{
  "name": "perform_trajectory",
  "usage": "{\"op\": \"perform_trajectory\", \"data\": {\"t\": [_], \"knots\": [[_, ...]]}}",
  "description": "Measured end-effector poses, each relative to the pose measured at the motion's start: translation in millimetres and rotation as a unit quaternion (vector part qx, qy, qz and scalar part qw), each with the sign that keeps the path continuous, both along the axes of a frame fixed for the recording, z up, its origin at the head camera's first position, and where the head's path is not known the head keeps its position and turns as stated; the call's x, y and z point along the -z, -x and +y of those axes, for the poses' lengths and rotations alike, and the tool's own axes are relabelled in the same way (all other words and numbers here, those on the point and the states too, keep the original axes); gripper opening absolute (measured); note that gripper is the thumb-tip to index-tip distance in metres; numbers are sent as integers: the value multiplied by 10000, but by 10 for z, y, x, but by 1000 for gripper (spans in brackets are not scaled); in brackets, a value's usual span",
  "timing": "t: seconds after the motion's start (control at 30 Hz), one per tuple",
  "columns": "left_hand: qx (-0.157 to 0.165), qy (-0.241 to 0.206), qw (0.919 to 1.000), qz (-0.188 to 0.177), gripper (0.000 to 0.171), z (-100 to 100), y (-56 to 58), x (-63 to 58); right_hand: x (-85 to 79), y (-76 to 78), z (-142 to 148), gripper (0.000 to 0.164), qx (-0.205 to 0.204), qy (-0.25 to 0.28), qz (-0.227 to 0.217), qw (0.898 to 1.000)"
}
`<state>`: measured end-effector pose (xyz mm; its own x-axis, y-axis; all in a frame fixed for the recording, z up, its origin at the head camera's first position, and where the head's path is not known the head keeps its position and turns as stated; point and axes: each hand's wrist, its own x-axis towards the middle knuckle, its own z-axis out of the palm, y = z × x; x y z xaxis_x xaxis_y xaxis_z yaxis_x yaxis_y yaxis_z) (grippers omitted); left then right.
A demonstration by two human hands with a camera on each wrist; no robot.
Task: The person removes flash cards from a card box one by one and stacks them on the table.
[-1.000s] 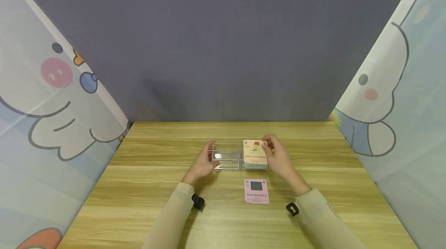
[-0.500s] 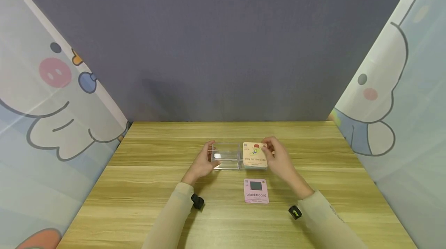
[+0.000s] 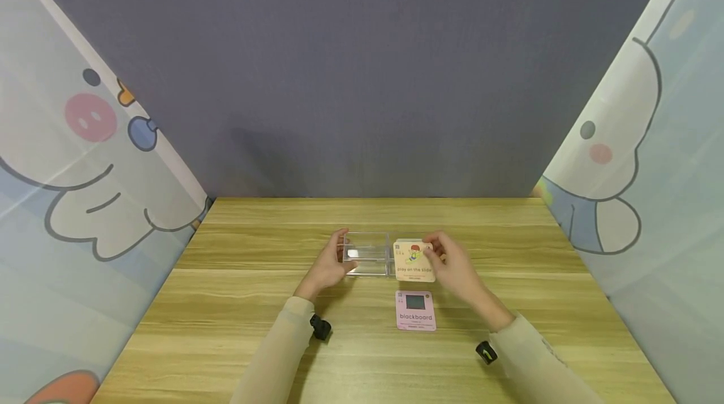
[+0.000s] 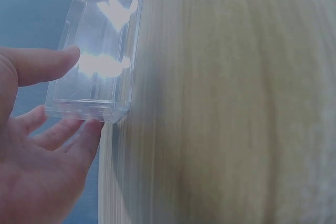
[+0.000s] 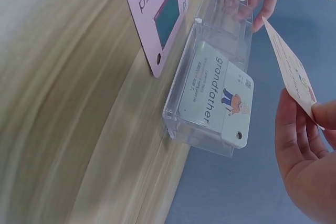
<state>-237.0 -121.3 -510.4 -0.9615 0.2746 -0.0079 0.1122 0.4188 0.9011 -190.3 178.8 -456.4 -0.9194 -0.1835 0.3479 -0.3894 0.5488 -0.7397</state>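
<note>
My left hand (image 3: 327, 267) grips the left end of a clear plastic box (image 3: 366, 237), thumb at the front and fingers behind. The box's left half shows no cards. My right hand (image 3: 457, 273) pinches the right edge of a cream flashcard (image 3: 415, 274) reading "play on the slide", held up over the box's right half. In the right wrist view, a pale green "grandfather" flashcard (image 5: 212, 85) lies in that half, tilted, its upper end resting over the wall. The cream card hangs apart from it there.
A pink "blackboard" flashcard (image 3: 415, 322) lies face up on the wooden table (image 3: 237, 303), just in front of the box. A grey wall (image 3: 362, 109) rises behind the table, with cartoon-printed sheets (image 3: 611, 140) at both sides.
My right hand has moved the cream card toward me, from the back of the box's right half to its front edge. My left hand and the box stay in place.
</note>
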Motion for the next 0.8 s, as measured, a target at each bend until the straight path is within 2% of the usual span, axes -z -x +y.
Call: {"op": "perform_trajectory", "data": {"t": [0.3,0.8], "knots": [[-22,23,10000,10,83,3,-1,0,34,-42,20,21,-41,-96,3,9999],[-61,13,10000,10,83,7,3,3,94,-86,33,20,-40,-8,-445,9990]]}}
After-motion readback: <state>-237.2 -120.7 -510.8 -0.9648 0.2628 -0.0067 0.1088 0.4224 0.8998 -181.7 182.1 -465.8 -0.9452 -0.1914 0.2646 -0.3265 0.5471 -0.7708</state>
